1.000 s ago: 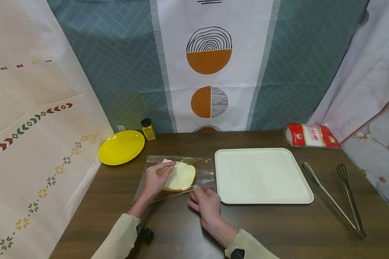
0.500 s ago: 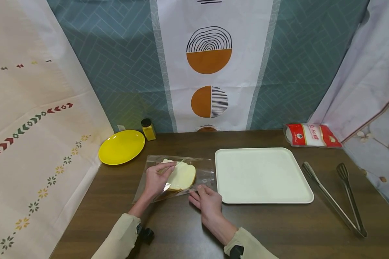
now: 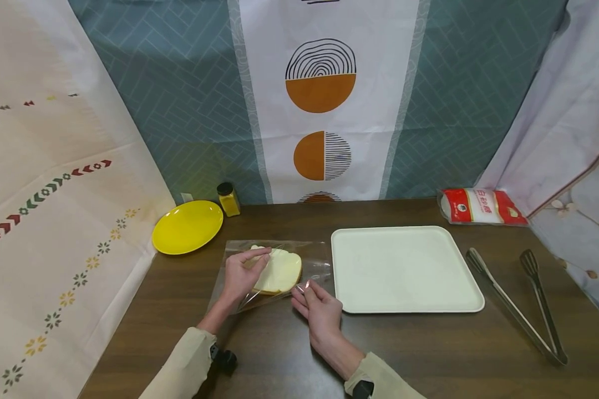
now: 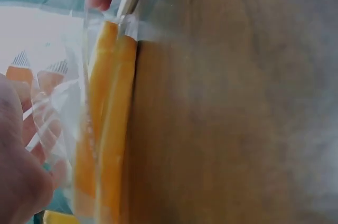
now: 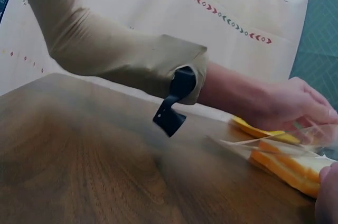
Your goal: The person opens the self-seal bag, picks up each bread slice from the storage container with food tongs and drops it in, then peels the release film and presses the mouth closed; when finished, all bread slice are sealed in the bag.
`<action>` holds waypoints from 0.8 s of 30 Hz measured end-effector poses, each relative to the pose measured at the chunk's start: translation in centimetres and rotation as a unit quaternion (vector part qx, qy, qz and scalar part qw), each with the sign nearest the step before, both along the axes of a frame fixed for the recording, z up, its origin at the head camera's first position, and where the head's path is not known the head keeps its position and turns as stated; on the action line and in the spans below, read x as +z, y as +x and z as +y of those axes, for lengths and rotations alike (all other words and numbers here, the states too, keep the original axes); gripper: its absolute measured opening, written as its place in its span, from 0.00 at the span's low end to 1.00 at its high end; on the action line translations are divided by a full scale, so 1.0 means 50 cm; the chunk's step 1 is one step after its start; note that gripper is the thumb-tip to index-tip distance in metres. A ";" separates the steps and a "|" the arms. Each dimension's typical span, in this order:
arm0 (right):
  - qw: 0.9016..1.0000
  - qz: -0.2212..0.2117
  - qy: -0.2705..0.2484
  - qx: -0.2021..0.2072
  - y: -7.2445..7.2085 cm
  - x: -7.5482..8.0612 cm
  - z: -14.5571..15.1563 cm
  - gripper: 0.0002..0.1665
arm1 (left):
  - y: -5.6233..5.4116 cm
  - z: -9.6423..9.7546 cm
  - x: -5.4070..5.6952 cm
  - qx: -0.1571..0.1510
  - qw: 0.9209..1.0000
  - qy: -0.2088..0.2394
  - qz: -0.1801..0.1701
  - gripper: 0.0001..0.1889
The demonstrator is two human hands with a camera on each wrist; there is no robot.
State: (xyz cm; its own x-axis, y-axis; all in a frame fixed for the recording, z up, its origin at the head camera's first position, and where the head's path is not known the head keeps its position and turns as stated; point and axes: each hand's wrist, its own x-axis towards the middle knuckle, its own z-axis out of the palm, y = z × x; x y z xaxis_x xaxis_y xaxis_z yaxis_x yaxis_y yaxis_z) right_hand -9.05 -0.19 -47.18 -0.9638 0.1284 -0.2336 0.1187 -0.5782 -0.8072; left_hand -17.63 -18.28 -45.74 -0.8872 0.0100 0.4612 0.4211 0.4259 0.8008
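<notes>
Bread slices [image 3: 285, 271], pale with an orange-brown crust, lie inside a clear plastic bag [image 3: 315, 256] on the table. Two stacked crust edges of the bread [image 4: 113, 129] show in the left wrist view. My left hand [image 3: 240, 277] is over the bread's left part, pinching the bag's film between thumb and fingers. At the bag's near right edge, my right hand [image 3: 323, 317] pinches the film with thumb and forefinger. In the right wrist view, the left hand [image 5: 290, 102] holds the film up over the bread [image 5: 285, 168].
A white tray [image 3: 404, 271] stands just right of the bag. Metal tongs [image 3: 511, 310] lie farther right, with a red and white packet [image 3: 481, 208] behind. At the back left are a yellow plate [image 3: 187, 227] and a yellow jar with black lid [image 3: 228, 200].
My right hand has shifted slightly right along the bag's near edge, and the film there has moved with glints on it. The left hand stays nearly still.
</notes>
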 end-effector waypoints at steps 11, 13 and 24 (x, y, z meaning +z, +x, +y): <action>1.000 -0.010 -0.007 -0.004 0.004 -0.008 0.000 0.27 | -0.119 0.034 0.098 -0.117 0.975 -0.145 -0.122 0.11; 1.000 -0.013 -0.005 -0.002 0.005 -0.010 0.001 0.28 | -0.149 0.051 0.115 -0.162 0.954 -0.193 -0.165 0.12; 1.000 -0.010 -0.013 0.003 0.007 -0.013 0.007 0.30 | -0.246 0.141 0.144 -0.388 0.813 -0.280 -0.332 0.18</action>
State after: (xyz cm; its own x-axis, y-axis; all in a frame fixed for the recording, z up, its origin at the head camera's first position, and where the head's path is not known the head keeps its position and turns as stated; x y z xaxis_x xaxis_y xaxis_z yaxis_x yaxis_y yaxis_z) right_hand -8.72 0.14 -47.83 -0.9596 0.1163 -0.2562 0.1382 -0.5985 -0.7891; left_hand -29.95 -11.23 -38.54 -0.5648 0.7294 -0.3860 0.2908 0.6136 0.7341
